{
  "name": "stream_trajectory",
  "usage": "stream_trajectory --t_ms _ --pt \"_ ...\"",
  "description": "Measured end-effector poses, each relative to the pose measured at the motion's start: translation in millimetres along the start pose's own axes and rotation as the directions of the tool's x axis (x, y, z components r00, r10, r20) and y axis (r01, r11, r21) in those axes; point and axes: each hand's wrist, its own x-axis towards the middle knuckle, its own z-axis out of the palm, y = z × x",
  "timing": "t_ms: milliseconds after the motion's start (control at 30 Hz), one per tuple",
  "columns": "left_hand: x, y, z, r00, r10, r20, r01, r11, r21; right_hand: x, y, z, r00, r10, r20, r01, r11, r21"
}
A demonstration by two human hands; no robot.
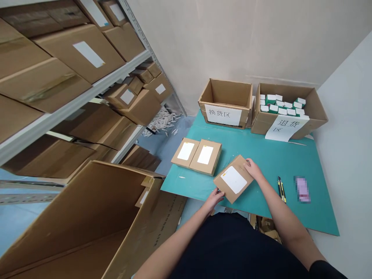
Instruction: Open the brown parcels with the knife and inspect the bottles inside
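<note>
From far off, I have my left hand (pixel 213 199) and right hand (pixel 252 169) grasping a labelled cardboard box (pixel 233 179), right of the frame's lower middle. If my left fingers slip, it might tip off the green table's (pixel 255 149) near edge.

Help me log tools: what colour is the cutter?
The cutter is black and yellow, clearest in head view.

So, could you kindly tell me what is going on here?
A person holds a labelled cardboard box at the green table, left hand and right hand on opposite sides. Two similar boxes sit side by side to its left. A cutter lies to its right; two open boxes stand behind, the right one holding small cartons.
</note>
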Motion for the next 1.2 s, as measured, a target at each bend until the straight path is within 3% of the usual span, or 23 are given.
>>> stream_trajectory --t_ms 300,533,667,800,933,1067,1200 --pt "11 1 2.2 0.993 -0.08 0.092 0.09 0.99 -0.11 32 -24 -4 0.995 -0.018 0.097 0.035 0.984 -0.177" --pt "36 6 -1.1 0.984 -0.139 0.112 0.157 0.973 -0.169 72 -47 18 0.992 -0.056 0.112 0.074 0.983 -0.167" --pt "40 12 -8.4 0.965 -0.208 0.163 0.223 0.971 -0.085 74 -57 26 0.996 -0.074 0.049 0.081 0.985 -0.152" --pt "29 20 -28.9 0.956 -0.258 0.142 0.252 0.966 0.056 45 -47 27 0.99 -0.098 -0.098 0.087 0.99 -0.108" --pt "17 25 -52.6 0.973 -0.209 0.1 0.195 0.972 0.131 -14 -11 35 0.965 -0.051 -0.258 0.059 0.998 0.024" --pt "14 24 -67.0 0.978 -0.204 0.047 0.195 0.969 0.148 -78 27 50 0.945 0.048 -0.323 0.011 0.984 0.179" --pt "13 26 -69.8 0.979 -0.194 0.059 0.178 0.96 0.214 -121 52 64 0.923 0.184 -0.339 -0.06 0.937 0.345"
